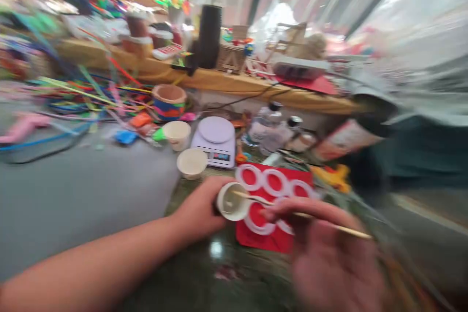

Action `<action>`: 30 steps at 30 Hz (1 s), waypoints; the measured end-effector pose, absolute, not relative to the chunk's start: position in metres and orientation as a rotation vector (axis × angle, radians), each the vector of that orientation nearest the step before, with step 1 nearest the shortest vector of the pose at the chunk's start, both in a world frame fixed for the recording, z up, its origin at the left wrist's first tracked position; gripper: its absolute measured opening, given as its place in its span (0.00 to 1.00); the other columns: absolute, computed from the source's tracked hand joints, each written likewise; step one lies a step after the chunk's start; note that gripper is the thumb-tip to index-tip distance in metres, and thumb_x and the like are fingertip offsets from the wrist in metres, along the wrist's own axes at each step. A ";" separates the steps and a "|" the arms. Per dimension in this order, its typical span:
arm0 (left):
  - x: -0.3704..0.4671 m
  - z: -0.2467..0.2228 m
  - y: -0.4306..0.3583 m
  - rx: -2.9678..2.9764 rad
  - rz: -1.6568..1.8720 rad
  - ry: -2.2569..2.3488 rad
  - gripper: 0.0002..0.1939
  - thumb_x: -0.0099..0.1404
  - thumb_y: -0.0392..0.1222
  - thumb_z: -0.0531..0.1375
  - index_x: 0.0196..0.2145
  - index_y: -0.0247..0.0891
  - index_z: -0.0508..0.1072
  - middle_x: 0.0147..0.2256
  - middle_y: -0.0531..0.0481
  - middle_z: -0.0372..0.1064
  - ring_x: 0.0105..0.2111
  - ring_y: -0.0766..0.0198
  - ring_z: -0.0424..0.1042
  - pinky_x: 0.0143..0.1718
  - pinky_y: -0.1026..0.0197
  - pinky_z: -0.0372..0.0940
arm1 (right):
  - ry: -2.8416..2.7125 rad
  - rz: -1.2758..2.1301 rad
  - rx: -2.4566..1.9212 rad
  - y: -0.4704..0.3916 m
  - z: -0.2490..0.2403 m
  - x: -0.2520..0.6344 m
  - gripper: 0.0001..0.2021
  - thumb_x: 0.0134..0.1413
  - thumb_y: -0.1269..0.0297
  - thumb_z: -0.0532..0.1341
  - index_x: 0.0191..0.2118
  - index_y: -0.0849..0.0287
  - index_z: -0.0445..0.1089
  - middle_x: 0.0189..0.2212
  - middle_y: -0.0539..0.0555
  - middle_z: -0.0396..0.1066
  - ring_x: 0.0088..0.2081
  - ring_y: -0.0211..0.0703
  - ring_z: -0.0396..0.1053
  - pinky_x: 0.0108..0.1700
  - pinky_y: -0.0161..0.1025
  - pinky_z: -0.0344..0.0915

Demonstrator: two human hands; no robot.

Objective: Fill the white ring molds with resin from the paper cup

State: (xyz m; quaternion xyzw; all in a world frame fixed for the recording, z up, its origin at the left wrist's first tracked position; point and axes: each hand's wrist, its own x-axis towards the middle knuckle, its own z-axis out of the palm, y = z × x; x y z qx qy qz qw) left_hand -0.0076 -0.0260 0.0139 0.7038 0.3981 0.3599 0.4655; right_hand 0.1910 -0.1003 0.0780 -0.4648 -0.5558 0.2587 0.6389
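My left hand point(204, 204) is wrapped round a small white cup point(233, 211), tilted so that its opening faces me. A clear or pale liquid seems to lie inside it. Between the fingers of my right hand point(329, 243) is a thin wooden stick point(351, 232), its far end reaching into the cup. Motion blurs the right hand. Just behind the cup lies a red sheet point(256, 243) bearing several white rings point(273, 183). Two more pale cups point(192, 164) stand to the left of a white digital scale point(215, 144).
Clear bottles with dark caps point(272, 117) stand behind the sheet. To the right are a yellow object point(338, 178) and a leaning labelled container point(347, 139). A painted pot point(168, 102) and tangled coloured strips point(95, 95) lie left, below a crowded shelf point(234, 83).
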 end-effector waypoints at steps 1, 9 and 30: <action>-0.010 0.010 -0.024 1.732 0.894 1.021 0.25 0.64 0.44 0.75 0.59 0.44 0.82 0.57 0.41 0.86 0.57 0.43 0.85 0.62 0.43 0.78 | -1.313 0.617 -1.013 -0.101 0.080 0.191 0.13 0.86 0.59 0.59 0.51 0.52 0.83 0.38 0.53 0.85 0.37 0.43 0.83 0.38 0.39 0.82; -0.005 0.002 -0.017 1.857 0.803 1.031 0.28 0.63 0.37 0.72 0.60 0.46 0.80 0.58 0.43 0.85 0.58 0.44 0.84 0.63 0.44 0.79 | -1.193 0.617 -0.969 -0.096 0.077 0.194 0.14 0.87 0.58 0.59 0.52 0.52 0.83 0.35 0.50 0.81 0.32 0.39 0.80 0.35 0.34 0.80; -0.007 0.010 -0.021 1.837 0.804 1.006 0.28 0.63 0.37 0.74 0.61 0.43 0.79 0.59 0.41 0.84 0.59 0.44 0.82 0.64 0.43 0.77 | -1.119 0.602 -1.073 -0.096 0.082 0.194 0.13 0.82 0.55 0.65 0.49 0.53 0.87 0.37 0.53 0.85 0.37 0.45 0.83 0.39 0.42 0.80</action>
